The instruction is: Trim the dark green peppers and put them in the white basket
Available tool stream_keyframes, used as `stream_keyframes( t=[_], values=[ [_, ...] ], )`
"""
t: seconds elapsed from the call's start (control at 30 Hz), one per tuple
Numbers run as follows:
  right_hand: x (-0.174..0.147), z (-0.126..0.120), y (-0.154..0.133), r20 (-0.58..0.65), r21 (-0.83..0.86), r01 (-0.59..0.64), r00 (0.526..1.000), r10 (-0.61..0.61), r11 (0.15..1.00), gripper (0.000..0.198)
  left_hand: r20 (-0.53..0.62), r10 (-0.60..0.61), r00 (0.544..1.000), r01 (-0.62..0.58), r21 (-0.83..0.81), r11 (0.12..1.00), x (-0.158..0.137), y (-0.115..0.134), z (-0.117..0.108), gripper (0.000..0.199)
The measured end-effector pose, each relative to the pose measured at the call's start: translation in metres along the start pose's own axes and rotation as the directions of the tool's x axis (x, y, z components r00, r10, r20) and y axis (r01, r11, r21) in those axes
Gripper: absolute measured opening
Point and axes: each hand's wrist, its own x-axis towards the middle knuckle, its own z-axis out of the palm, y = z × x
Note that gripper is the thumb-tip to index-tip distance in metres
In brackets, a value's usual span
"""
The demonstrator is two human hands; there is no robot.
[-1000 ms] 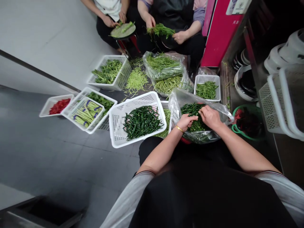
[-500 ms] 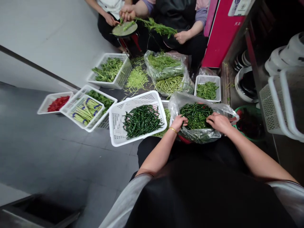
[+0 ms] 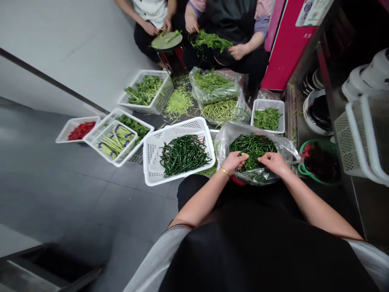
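Observation:
A clear plastic bag (image 3: 223, 140) of thin dark green chili peppers (image 3: 252, 144) lies open in front of me. Over its left side, my left hand (image 3: 234, 162) is closed with a bit of green pepper showing at the fingertips. My right hand (image 3: 273, 162) is pinched over the bag's right side; whatever lies between its fingertips is too small to make out. To the left of the bag stands a white perforated basket (image 3: 148, 162), with a heap of similar green chili peppers (image 3: 184, 156) inside.
Further left are baskets with bundled green stalks (image 3: 115, 140) and red peppers (image 3: 81, 130). Ahead lie a bag of greens (image 3: 214, 83) and a leafy basket (image 3: 267, 118). Two people sit beyond, one holding leafy stems (image 3: 212, 40). A green basket (image 3: 319, 178) stands at right.
My hands have come closer together over the bag, the left moving right and the fingers now pinched. Across from me, a person's hand has moved from the stool to the leafy stems.

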Motion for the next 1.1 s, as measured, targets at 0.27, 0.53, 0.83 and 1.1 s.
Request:
stream_keyframes(
  t=[0.27,0.53,0.83,1.1],
  values=[
    [-0.026,0.03,-0.011,0.395,0.623,-0.177,0.912,-0.111,0.762,0.054,0.288,-0.032,0.957,-0.016,0.163,0.987,-0.02,-0.009,-0.006,0.042],
    [-0.034,0.024,-0.02,0.054,0.295,0.262,0.956,-0.29,0.919,0.049,0.354,-0.043,0.934,-0.002,0.125,0.992,-0.036,-0.017,0.004,0.048],
    [-0.032,0.013,-0.042,0.173,0.506,0.175,0.939,-0.298,0.845,0.051,0.465,0.159,0.871,-0.303,0.253,0.919,-0.054,0.017,-0.009,0.039],
    [0.01,-0.009,-0.003,0.062,-0.294,0.234,0.972,-0.226,0.927,0.035,0.318,0.198,0.927,-0.139,-0.199,0.97,-0.05,0.015,-0.03,0.048]
  ],
)
